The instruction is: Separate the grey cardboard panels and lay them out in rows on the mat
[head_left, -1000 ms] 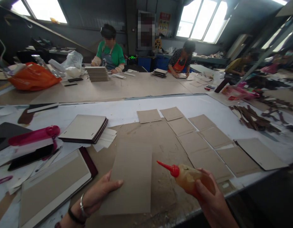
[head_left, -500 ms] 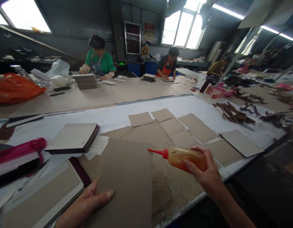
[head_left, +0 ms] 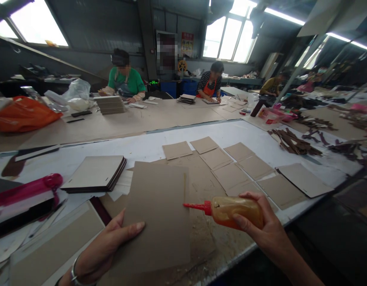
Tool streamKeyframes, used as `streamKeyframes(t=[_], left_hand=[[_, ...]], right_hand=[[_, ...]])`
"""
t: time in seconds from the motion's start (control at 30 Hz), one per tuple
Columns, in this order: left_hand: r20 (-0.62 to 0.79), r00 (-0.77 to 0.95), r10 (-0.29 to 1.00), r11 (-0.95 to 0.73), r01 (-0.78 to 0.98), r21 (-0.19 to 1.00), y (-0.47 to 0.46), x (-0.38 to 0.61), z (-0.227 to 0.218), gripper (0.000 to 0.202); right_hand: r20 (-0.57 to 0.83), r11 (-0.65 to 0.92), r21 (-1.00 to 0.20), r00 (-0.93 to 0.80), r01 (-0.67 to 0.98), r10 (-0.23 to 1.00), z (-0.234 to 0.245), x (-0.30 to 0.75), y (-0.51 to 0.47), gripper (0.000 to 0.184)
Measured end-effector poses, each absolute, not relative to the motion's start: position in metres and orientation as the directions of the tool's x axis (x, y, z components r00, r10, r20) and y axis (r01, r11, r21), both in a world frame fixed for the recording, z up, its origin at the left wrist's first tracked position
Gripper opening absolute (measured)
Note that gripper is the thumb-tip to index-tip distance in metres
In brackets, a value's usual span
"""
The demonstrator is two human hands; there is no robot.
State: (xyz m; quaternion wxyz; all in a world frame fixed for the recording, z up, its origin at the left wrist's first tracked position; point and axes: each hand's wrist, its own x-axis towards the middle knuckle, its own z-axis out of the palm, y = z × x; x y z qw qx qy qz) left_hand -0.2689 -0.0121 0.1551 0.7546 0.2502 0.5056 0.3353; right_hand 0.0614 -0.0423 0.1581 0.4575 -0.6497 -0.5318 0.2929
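Observation:
A tall grey-brown cardboard sheet [head_left: 158,210] lies on the table straight in front of me. My left hand [head_left: 107,248] rests on its lower left corner, thumb on top, fingers closed on the edge. My right hand [head_left: 262,228] is wrapped round an amber glue bottle [head_left: 235,209] held on its side. The bottle's red nozzle [head_left: 195,206] points left and touches the sheet's right edge. Several smaller cardboard squares [head_left: 228,174] lie spread out behind the bottle.
At the left sit a stack of boards [head_left: 95,174], a pink bottle [head_left: 25,190] and a large board with a dark border [head_left: 56,242]. Brown strips [head_left: 290,142] are heaped at the right. Two people [head_left: 124,81] work across the far table beside an orange bag [head_left: 22,113].
The view tilted up, then settled. My right hand lowered the glue bottle, bringing its nozzle to the sheet's right edge. My left hand stayed on the sheet's corner.

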Motion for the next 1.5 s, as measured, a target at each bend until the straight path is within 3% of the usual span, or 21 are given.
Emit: streamKeyframes(t=[0.33, 0.67, 0.93, 1.1, 1.27, 1.5], left_hand=[[-0.566, 0.198, 0.8, 0.599, -0.263, 0.756, -0.002, -0.263, 0.173, 0.067], [-0.534, 0.166, 0.829, 0.559, -0.263, 0.786, 0.007, -0.267, 0.17, 0.059], [-0.555, 0.201, 0.808, 0.59, -0.259, 0.765, 0.007, -0.271, 0.165, 0.071], [-0.565, 0.196, 0.801, 0.598, -0.269, 0.755, 0.005, -0.273, 0.166, 0.072], [-0.551, 0.188, 0.813, 0.582, -0.287, 0.761, 0.01, -0.279, 0.161, 0.077], [-0.534, 0.175, 0.827, 0.561, -0.306, 0.769, 0.014, -0.28, 0.159, 0.063]], right_hand=[[0.032, -0.079, -0.931, 0.296, 0.355, 0.955, 0.164, 0.049, -0.058, 0.043], [-0.048, -0.096, -0.89, 0.119, 0.446, 0.992, 0.157, 0.073, -0.058, 0.047], [0.133, 0.015, -0.865, 0.201, 0.501, 0.97, 0.169, 0.058, -0.037, 0.043], [0.158, 0.026, -0.871, 0.229, 0.491, 0.96, 0.176, 0.045, -0.029, 0.043], [0.131, 0.059, -0.845, 0.1, 0.532, 0.986, 0.169, 0.054, -0.03, 0.042], [0.16, 0.145, -0.779, -0.031, 0.61, 0.987, 0.163, 0.066, -0.035, 0.039]])
